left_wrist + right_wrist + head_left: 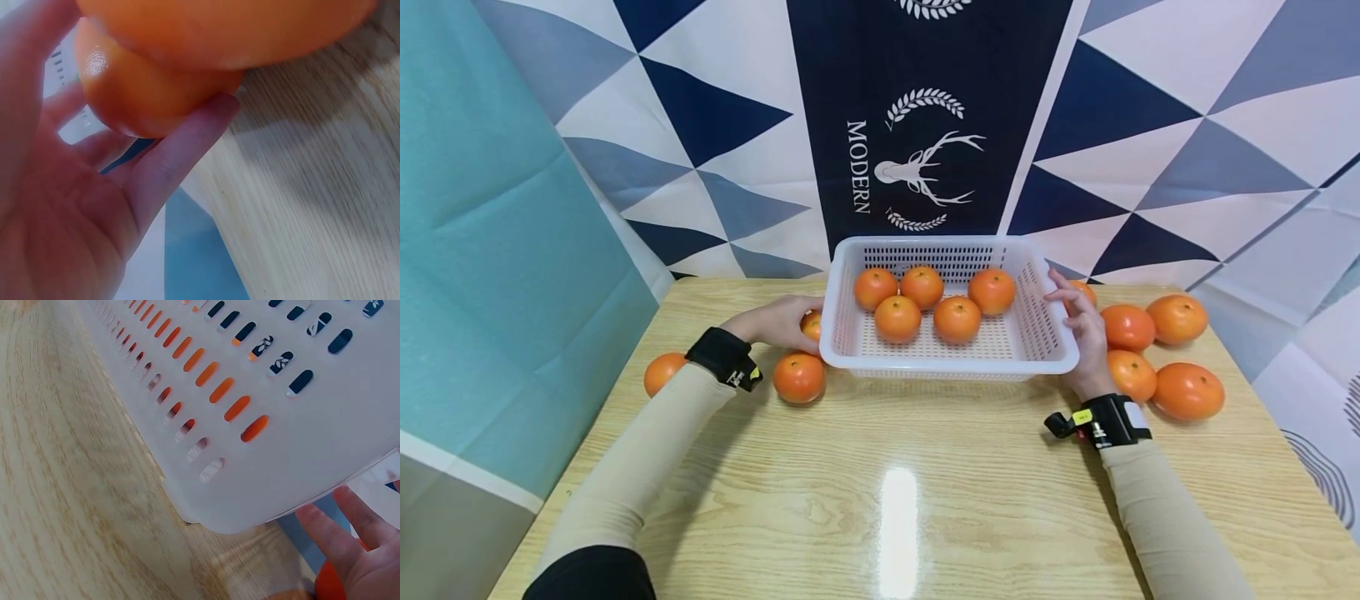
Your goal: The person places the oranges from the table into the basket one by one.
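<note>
My left hand (784, 323) is at the basket's left end, its thumb and fingers curled round an orange (812, 325). In the left wrist view the thumb lies along the underside of this orange (156, 100), and a nearer orange (250, 28) partly covers it. The white plastic basket (940, 365) has slotted walls and several oranges inside. At its right end my right hand (1086, 342) touches the rim with extended fingertips. The right wrist view shows these fingers (328, 534) against the lower edge of the basket wall (350, 419).
One orange (799, 377) sits just in front of my left hand, another (664, 372) lies farther left behind the wrist strap. Several oranges (1187, 391) are grouped on the wooden table (985, 483) right of my right hand. A patterned cloth (730, 108) hangs behind the basket.
</note>
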`<state>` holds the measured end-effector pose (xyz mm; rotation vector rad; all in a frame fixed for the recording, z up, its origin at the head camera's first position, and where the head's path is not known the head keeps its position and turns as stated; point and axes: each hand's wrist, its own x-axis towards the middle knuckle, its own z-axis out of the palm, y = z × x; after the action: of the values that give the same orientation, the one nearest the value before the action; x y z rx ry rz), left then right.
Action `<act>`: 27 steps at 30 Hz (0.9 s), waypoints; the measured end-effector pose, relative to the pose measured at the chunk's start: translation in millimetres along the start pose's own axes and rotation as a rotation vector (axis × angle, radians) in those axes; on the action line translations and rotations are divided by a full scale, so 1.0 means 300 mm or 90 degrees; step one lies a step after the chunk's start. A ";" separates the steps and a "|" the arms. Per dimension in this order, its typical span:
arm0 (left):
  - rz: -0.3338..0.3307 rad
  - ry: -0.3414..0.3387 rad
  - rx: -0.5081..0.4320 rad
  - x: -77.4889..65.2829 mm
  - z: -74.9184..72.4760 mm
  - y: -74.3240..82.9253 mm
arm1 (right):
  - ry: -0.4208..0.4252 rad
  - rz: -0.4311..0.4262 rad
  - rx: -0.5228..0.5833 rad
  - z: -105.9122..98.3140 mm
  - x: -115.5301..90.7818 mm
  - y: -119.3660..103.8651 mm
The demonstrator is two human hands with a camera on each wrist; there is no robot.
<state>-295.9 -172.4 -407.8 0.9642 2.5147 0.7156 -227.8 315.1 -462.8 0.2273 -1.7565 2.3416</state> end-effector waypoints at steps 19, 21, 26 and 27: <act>-0.065 0.017 0.003 -0.115 -0.047 -0.062 | 0.002 0.004 0.024 0.015 0.001 -0.006; -0.069 0.016 -0.003 -0.125 -0.050 -0.065 | 0.001 0.003 0.023 0.016 0.000 -0.008; -0.081 0.012 -0.013 -0.137 -0.054 -0.074 | 0.000 0.005 0.024 0.015 -0.002 -0.011; -0.083 0.011 -0.014 -0.139 -0.055 -0.076 | 0.001 0.006 0.024 0.015 -0.002 -0.011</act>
<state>-286.2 -221.1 -401.5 0.7808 2.5522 0.7130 -226.3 311.7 -458.5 0.2244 -1.7174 2.3820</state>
